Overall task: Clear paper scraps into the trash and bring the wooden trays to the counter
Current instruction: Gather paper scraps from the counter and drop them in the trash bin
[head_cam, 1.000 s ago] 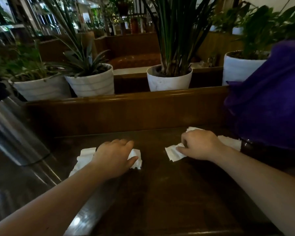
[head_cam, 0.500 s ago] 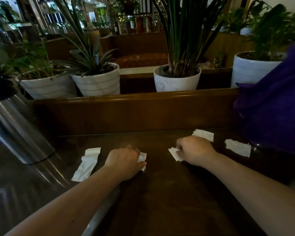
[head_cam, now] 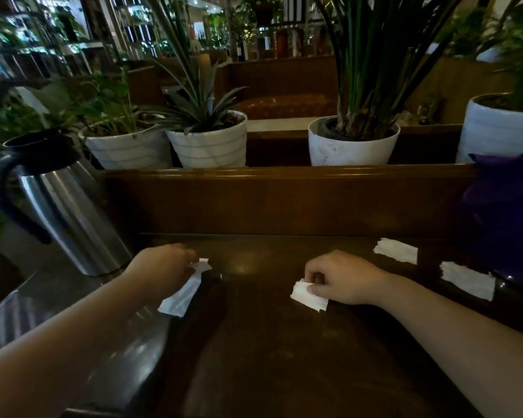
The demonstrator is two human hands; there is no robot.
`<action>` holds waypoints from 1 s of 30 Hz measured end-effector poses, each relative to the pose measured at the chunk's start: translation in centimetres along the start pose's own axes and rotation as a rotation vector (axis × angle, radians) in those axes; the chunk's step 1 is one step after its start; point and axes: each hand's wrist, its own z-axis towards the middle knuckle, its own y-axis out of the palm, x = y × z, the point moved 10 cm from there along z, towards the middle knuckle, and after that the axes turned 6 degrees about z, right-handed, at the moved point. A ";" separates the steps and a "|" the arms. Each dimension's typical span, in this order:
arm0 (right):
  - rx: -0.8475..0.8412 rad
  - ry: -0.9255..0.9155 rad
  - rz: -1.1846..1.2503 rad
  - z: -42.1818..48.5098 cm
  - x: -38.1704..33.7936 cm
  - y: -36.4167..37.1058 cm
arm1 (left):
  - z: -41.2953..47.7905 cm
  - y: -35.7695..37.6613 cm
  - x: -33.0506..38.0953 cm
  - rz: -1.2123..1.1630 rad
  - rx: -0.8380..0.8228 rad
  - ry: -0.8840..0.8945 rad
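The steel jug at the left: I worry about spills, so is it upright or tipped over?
Upright. The steel jug stands on its base on the table, black top uppermost; its lean looks like wide-angle distortion. Whether it is full cannot be told.

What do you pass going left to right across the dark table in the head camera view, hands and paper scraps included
steel jug → left hand → long scrap that it pinches → scrap in the right hand → loose scrap → second loose scrap → purple cloth

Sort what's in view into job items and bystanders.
Job: scrap in left hand at; scrap in right hand at; two loose scraps and on the table.

Bystanders: steel jug, potted plants, purple cloth.
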 end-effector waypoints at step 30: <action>0.310 0.249 0.075 -6.4 7.8 -4.8 | 3.4 -5.5 17.3 -0.316 0.079 0.378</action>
